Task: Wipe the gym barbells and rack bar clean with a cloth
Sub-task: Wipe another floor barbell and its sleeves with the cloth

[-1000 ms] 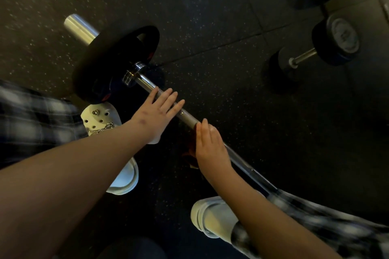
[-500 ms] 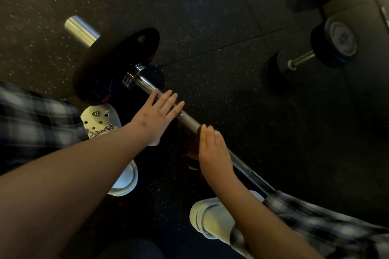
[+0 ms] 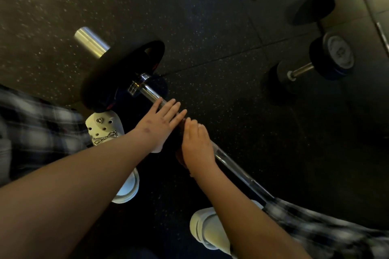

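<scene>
From the head camera I see the barbell lying on the rubber floor, running from upper left to lower right, with a black plate loaded near its far end. My left hand lies flat on the shaft just inside the collar, fingers straight. My right hand sits just beside it, fingers curled over the shaft, pinning what I take for the cloth, a dark reddish fold showing under the palm. I judge the bar heavy, rigid and slick steel that may roll under a push, so the flat hand should steady it. The soft cloth should wrap the shaft. A dumbbell lies well apart.
</scene>
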